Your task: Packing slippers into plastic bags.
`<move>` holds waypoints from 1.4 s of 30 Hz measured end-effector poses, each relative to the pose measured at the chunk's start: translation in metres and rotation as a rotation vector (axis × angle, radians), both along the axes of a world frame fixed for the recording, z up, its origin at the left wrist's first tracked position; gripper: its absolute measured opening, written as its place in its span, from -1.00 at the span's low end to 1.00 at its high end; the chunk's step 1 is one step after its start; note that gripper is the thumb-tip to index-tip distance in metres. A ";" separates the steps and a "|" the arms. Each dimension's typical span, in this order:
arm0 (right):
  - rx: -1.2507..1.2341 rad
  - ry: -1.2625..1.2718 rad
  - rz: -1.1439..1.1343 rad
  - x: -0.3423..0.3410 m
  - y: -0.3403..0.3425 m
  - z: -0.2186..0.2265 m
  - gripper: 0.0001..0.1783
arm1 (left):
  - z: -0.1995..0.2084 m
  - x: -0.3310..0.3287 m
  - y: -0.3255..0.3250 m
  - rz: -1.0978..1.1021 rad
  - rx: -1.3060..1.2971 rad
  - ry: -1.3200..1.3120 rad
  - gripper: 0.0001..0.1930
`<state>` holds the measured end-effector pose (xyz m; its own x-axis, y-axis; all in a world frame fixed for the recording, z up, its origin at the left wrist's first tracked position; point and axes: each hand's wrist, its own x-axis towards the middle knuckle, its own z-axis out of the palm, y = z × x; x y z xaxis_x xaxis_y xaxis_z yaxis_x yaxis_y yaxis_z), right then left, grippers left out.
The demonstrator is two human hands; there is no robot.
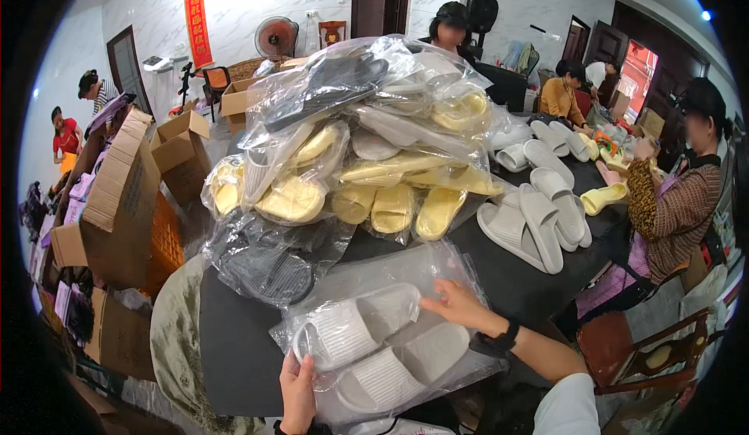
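Note:
A pair of light grey slippers (pixel 367 333) with ribbed straps lies side by side on the near part of the table, within a clear plastic bag (pixel 312 314). My left hand (pixel 298 388) grips the bag's near left edge by the toe of one slipper, its thumb on top and some fingers hidden. At the heel of the farther slipper, my right hand (pixel 462 308) reaches in from the right with fingers stretched out, touching the plastic. A dark slipper (pixel 269 271) in clear plastic lies just beyond the pair.
Bagged yellow, grey and black slippers form a tall pile (pixel 367 146) behind the pair. Loose grey slippers (pixel 527 224) lie to its right on the dark table (pixel 234 357). A co-worker (pixel 679 201) stands at the right, near a wooden chair (pixel 624 349). Cardboard boxes (pixel 117 209) line the left.

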<state>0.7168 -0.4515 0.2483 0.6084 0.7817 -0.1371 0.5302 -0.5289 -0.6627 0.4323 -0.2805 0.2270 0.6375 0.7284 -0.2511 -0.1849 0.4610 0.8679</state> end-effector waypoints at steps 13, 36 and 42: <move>0.386 -0.168 -0.286 0.066 -0.042 -0.012 -0.62 | -0.002 0.013 0.026 0.170 0.717 0.332 -0.44; 0.193 0.810 0.233 0.026 -0.100 0.004 -0.60 | -0.035 -0.001 -0.045 -0.254 1.279 0.761 -0.22; -0.138 0.325 0.749 0.024 -0.015 0.034 -0.33 | -0.033 -0.007 -0.041 -0.239 1.355 0.859 -0.24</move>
